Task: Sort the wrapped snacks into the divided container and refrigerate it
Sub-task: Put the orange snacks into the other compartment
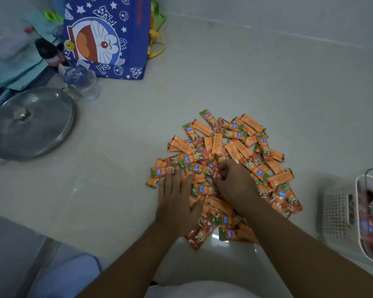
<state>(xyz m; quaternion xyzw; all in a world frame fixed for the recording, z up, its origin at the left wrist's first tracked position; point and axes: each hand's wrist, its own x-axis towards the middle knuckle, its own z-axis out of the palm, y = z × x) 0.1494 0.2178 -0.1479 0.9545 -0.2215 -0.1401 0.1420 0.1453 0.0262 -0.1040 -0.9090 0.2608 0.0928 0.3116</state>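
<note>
Heap of orange foil-wrapped snack sticks (224,145) mid-floor, long axes pointing every way. White perforated plastic container (336,211) far right. Left hand (177,203) flat on heap, fingers straight, pointing forward. Right hand (233,181) curled, pinching reddish wrapped stick (214,173).

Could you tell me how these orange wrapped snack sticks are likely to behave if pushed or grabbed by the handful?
The orange snack sticks look small and flat, so probably light and unlikely to roll. Glossy wrappers on the smooth floor suggest they slide easily. Loosely overlapped, they may slip from a handful.
</note>
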